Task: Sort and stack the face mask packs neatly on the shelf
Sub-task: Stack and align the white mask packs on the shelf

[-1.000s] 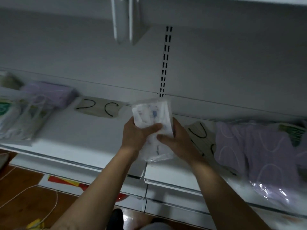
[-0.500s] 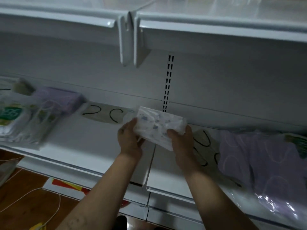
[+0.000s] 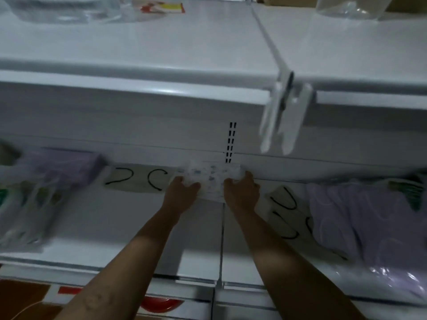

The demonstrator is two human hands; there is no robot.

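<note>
Gripping the blurred mask pack [image 3: 210, 179], both hands [image 3: 183, 193] [image 3: 242, 192] hide its ends.

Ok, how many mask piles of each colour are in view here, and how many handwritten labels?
White patterned pack, gripped by left hand and right hand: 1
Purple piles: 2
Green-printed piles, blurred: 2
Handwritten labels: 2
Total: 7

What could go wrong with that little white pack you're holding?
The white, blue-speckled plastic mask pack, held by the left hand and right hand, lies across the seam between the two white shelf boards, so it might sit unevenly. It could also slide onto the handwritten 2C paper label beside it and hide it.
</note>
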